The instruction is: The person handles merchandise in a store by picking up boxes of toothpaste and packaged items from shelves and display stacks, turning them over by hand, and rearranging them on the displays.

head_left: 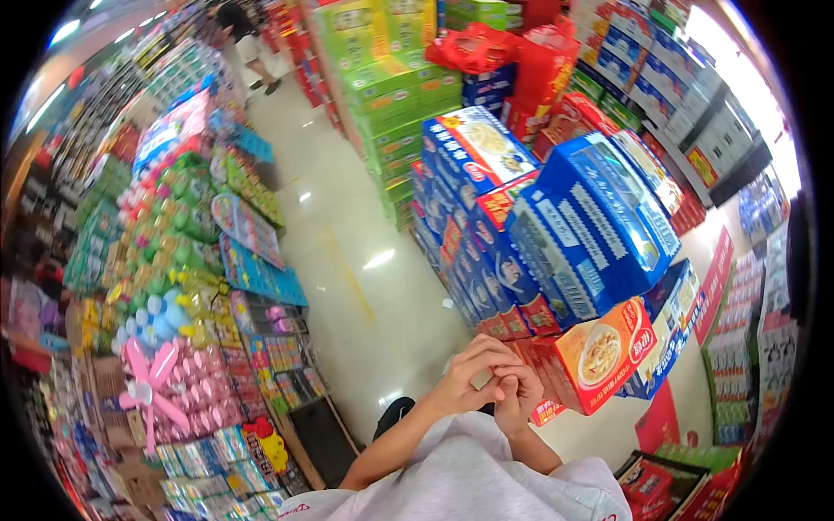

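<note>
We look forward and steeply down from one head-worn camera, close above our hands (491, 382), along a shop aisle (334, 269).

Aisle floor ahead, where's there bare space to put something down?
The floor looks bare between the packet rack and the blue boxes, apart from a small white scrap. A hand could probably pass above. It's crowded on the bottle display, and the orange box sits near your left hand.

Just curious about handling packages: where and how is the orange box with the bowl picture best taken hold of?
I'd approach the orange box from its broad printed side, which faces outward uncovered, and likely press one palm against each end: it is straight-edged, with flat faces.
</note>
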The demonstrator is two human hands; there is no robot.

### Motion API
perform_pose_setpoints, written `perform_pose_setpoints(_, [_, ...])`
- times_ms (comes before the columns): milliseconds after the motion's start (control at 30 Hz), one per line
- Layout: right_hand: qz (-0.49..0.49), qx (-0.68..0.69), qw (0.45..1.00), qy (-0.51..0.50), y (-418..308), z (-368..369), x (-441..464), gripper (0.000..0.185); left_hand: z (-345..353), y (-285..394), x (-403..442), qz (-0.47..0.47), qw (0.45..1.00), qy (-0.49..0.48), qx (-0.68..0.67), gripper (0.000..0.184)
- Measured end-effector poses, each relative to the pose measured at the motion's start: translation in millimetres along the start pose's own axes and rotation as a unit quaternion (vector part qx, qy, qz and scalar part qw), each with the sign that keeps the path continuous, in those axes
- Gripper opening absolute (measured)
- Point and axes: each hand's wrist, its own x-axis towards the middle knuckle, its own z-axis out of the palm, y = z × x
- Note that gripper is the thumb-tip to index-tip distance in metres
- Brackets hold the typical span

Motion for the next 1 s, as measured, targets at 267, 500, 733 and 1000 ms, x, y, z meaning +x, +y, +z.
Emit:
perform_pose_setpoints(267, [0.001,-0.014,0.990,-0.138,-18.6,42.6,-52.0,0.009,-54.9,48.1,-72.4,-0.001,0.999,0.026,0.026,0.024])
perform_pose_setpoints(500, [0.036,0.014,0.957,-0.286,-17.6,82.6,-106.7,0.020,-94.0,98.9,-150.6,-0.041,0.985,0.115,0.120,0.021])
perform_pose_setpoints(733, [0.157,0.068,0.921,-0.351,-6.7,121.0,-149.8,0.021,-129.6,120.5,-216.0,-0.073,0.947,0.238,0.203,0.034])
perform_pose_setpoints(1000, [0.111,0.030,0.841,-0.529,9.3,165.9,-166.5,0.021,-167.2,151.4,-295.1,-0.048,0.857,0.419,0.297,0.086])
